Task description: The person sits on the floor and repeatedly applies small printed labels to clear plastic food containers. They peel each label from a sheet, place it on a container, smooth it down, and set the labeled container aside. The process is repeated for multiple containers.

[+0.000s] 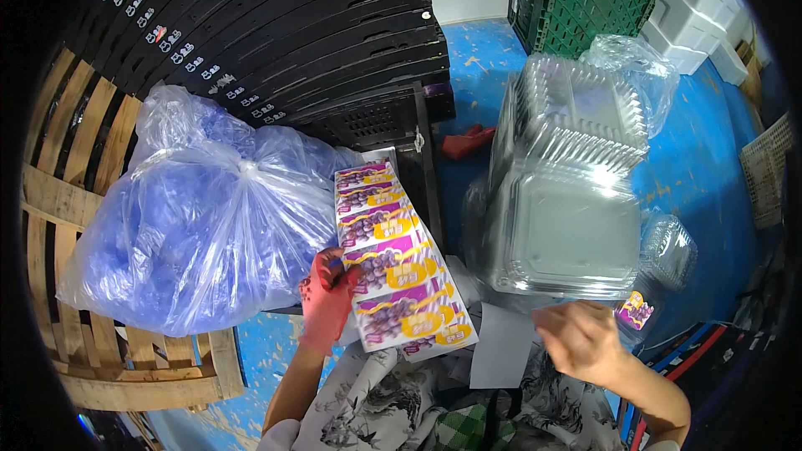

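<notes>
My left hand (pixel 324 299), in a red glove, pinches the left edge of a stack of label sheets (pixel 386 266). The sheets carry rows of purple and yellow labels with grape pictures. My bare right hand (pixel 581 339) is closed just below the stacked clear plastic clamshell boxes (pixel 566 230); what its fingers hold, if anything, is hidden. Between my hands hangs a blank white paper strip (pixel 499 349). To the right of my right hand, a grape label (pixel 636 311) shows on clear plastic.
A tied clear bag of bluish-purple material (pixel 200 225) rests over a wooden pallet (pixel 63 192) at left. Black crates (pixel 317 25) are stacked behind it. A red glove (pixel 468 142) lies beyond the sheets. Green crates (pixel 597 0) and white foam boxes (pixel 689 12) stand at the far right.
</notes>
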`<state>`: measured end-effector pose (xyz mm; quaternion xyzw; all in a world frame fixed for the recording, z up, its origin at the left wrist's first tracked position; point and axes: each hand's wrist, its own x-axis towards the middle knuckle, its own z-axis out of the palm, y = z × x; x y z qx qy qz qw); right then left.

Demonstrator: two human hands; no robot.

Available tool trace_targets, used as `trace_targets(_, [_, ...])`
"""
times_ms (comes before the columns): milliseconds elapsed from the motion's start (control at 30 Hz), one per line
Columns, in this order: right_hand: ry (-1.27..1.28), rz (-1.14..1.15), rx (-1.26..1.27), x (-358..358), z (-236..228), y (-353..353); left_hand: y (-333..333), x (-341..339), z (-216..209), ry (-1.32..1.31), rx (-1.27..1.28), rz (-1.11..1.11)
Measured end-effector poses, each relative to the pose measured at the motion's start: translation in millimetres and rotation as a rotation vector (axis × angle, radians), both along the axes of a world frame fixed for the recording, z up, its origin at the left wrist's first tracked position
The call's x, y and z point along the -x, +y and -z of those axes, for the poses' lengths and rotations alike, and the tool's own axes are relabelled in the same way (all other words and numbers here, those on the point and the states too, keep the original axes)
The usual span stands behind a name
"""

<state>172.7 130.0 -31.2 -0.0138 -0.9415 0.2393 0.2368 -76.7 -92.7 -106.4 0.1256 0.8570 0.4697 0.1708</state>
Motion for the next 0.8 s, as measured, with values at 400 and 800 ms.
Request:
trace_targets(400, [0.013,-0.126,0.21,75,-31,-37,47,-26,-98,-0.032,-0.6,0.281])
trace_targets(800, [0.112,0.215,0.303,63,-14,-1,86,-47,-108,-0.279,-0.595,0.731])
